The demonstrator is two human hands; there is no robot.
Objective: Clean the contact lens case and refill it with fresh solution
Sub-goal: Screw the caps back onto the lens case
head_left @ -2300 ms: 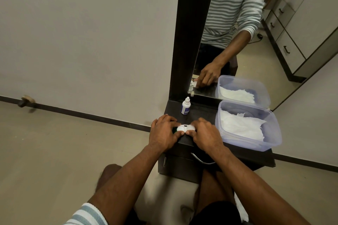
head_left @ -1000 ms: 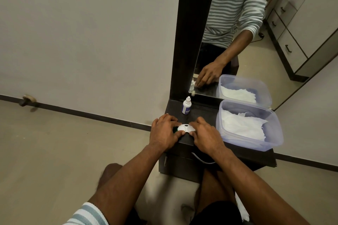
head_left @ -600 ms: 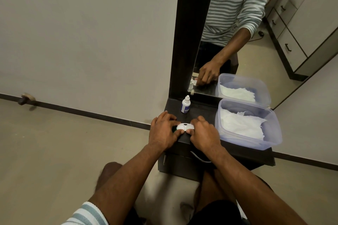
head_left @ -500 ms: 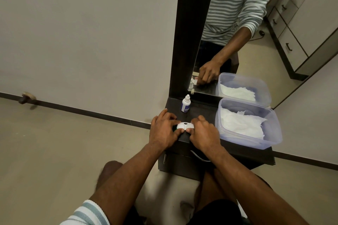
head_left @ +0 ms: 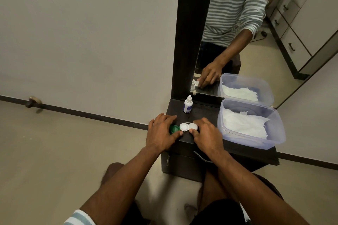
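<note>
The small white plastic contact lens case (head_left: 188, 126) lies just below the middle of the frame, near the front edge of the dark wooden dressing shelf (head_left: 204, 113), its long axis running left to right between the two hands. The left hand (head_left: 161, 132) has its fingers curled round a green round cap (head_left: 173, 129) touching the case's left end. The right hand (head_left: 205, 134) pinches the case's right end, thumb at the front. The left well looks open. The white dropper bottle of solution (head_left: 187, 105) stands beyond the case, towards the mirror, a little nearer the left hand. The clear plastic tub (head_left: 274, 139) of white tissue sits at right.
</note>
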